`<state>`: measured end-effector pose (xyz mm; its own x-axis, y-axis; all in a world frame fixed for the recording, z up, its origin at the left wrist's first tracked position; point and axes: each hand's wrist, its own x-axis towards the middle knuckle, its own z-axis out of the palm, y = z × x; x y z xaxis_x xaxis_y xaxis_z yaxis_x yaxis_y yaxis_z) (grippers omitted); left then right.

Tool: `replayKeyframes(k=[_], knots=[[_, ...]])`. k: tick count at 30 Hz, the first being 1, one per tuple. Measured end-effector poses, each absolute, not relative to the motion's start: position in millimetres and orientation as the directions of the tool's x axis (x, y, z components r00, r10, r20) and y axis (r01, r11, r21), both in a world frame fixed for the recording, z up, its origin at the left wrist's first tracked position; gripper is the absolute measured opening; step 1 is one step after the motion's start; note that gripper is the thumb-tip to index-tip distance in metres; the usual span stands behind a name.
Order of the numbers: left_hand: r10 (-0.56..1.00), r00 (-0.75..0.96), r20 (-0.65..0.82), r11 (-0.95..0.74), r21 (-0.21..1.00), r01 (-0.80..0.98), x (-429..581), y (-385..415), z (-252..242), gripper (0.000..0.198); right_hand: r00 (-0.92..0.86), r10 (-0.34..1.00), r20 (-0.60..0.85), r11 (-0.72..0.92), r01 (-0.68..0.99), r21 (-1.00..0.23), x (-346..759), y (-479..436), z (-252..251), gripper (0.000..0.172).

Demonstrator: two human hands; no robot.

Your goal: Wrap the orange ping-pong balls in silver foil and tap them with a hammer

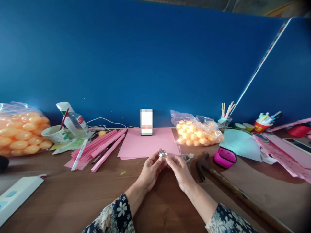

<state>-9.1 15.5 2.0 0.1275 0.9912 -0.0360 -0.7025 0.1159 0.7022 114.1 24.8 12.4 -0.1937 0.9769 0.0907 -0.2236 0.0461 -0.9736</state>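
Note:
A small, round, shiny silver thing (162, 154) sits between the fingertips of both hands, just in front of the pink paper sheets (148, 144). My left hand (152, 171) is closed on it from the left, thumb and fingers pinching its side. From the right, my right hand (178, 168) pinches at its lower edge, where a little yellowish bit shows. Its exact kind is too small to tell. Partly hidden behind my right hand lies a small clear bag (186, 157) with something dark in it.
A claw hammer (228, 181) lies right of my right hand, beside a magenta pouch (224, 158). Bags of orange balls (191, 132) stand at the back right and far left. Pink strips (102, 147), a phone (146, 122), a bottle (76, 121) and a power strip (20, 194) are around.

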Motion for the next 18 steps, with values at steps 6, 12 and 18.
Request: replayKeyframes(k=[6, 12, 18], knots=[[0.991, 0.134, -0.029, 0.115, 0.708, -0.697, -9.5, 15.6, 1.3, 0.048, -0.189, 0.978, 0.085, 0.043, -0.218, -0.975, 114.3, 24.4, 12.6, 0.025], [0.991, 0.125, -0.039, 0.116, 0.701, -0.704, -9.3, 15.3, 2.6, 0.047, -0.175, 0.981, 0.083, 0.046, -0.201, -0.978, 114.4, 24.7, 12.2, 0.030], [0.991, 0.126, -0.042, 0.119, 0.705, -0.700, -9.5, 15.4, 2.1, 0.048, -0.183, 0.979, 0.084, 0.045, -0.208, -0.977, 114.3, 24.4, 13.7, 0.027]])
